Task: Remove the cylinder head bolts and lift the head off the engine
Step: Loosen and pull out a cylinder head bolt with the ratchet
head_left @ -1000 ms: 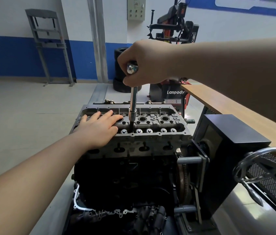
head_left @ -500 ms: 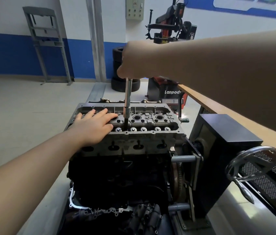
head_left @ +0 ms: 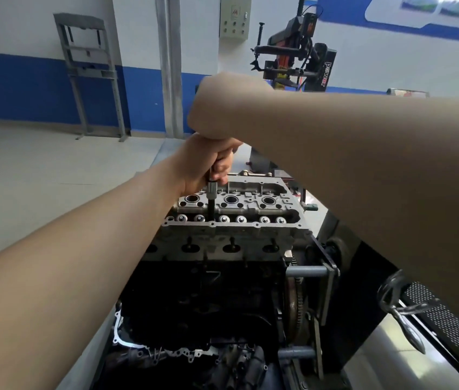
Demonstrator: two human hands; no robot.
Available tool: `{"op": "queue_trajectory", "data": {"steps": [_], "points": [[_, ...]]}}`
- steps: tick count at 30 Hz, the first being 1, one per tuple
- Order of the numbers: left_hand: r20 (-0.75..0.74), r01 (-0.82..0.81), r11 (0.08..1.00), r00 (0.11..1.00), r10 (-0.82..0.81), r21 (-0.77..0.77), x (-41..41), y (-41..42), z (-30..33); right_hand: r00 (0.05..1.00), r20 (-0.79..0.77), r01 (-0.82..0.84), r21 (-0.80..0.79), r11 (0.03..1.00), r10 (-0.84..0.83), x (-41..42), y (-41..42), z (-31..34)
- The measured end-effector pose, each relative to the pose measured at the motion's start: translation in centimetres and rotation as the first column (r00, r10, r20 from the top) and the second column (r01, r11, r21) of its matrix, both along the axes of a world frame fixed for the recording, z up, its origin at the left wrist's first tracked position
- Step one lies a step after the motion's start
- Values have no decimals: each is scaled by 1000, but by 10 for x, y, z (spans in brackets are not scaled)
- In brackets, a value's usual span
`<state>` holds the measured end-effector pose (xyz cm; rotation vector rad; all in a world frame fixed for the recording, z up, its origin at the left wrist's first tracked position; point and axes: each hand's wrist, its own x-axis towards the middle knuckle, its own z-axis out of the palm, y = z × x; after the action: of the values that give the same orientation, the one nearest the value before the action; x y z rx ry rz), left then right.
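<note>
The grey cylinder head point(head_left: 231, 235) sits on top of the dark engine block point(head_left: 203, 299), which is mounted on a stand. A steel socket extension point(head_left: 211, 201) stands upright in a bolt hole near the head's front edge. My left hand point(head_left: 208, 161) grips the extension's shaft just above the socket. My right hand point(head_left: 222, 108) is closed over the top of the tool, directly above the left hand; the tool's handle is hidden under it.
The engine stand's black housing point(head_left: 343, 277) and its chrome crank wheel point(head_left: 400, 302) are at the right. A tyre changer point(head_left: 296, 54) stands behind the engine. A grey metal rack point(head_left: 90, 71) leans on the far wall. Open floor lies to the left.
My left hand has left the top of the cylinder head and taken hold of the extension shaft. My right hand stays on the tool's top.
</note>
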<state>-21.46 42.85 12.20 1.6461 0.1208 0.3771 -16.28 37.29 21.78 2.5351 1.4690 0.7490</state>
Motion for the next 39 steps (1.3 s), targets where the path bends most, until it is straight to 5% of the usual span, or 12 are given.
{"op": "queue_trajectory", "data": {"steps": [4, 8, 13, 15, 17, 20, 22, 24, 26, 30, 35, 39], "points": [[11, -24, 1000, 1000, 24, 13, 7, 3, -2, 1000, 0, -26, 260, 965, 27, 13, -11, -10], [68, -243, 970, 968, 241, 18, 13, -12, -9, 983, 15, -183, 247, 952, 185, 24, -18, -6], [142, -575, 799, 818, 558, 176, 23, -27, -15, 909, 38, -410, 269, 872, 416, 36, -34, -11], [146, -622, 697, 774, 616, 356, 29, -30, -13, 923, 10, -373, 271, 887, 385, 38, -34, -12], [257, -726, 477, 647, 718, 495, 31, -37, -14, 961, -14, -262, 257, 930, 275, 36, -31, -9], [240, -823, 439, 536, 809, 359, 42, -34, -21, 997, 64, -53, 207, 977, 41, 21, -17, -11], [108, -853, 473, 504, 857, 221, 48, -28, -26, 993, 111, -70, 235, 969, 44, 8, -8, -17], [62, -833, 542, 550, 833, 110, 41, -30, -24, 987, 127, -132, 310, 942, 97, 4, -12, -21], [186, -746, 665, 658, 730, 30, 26, -40, -22, 965, 149, -252, 309, 917, 215, 15, -23, -19], [221, -455, 889, 874, 432, 60, -7, -45, -34, 891, 3, -437, 281, 855, 454, 43, -45, -12], [215, -457, 738, 889, 405, 497, -30, -16, -27, 972, 91, -231, 229, 946, 215, 21, -27, -10], [284, -574, 677, 818, 500, 462, -31, -16, -30, 982, 168, -123, 225, 967, 86, 7, -23, -15]]}}
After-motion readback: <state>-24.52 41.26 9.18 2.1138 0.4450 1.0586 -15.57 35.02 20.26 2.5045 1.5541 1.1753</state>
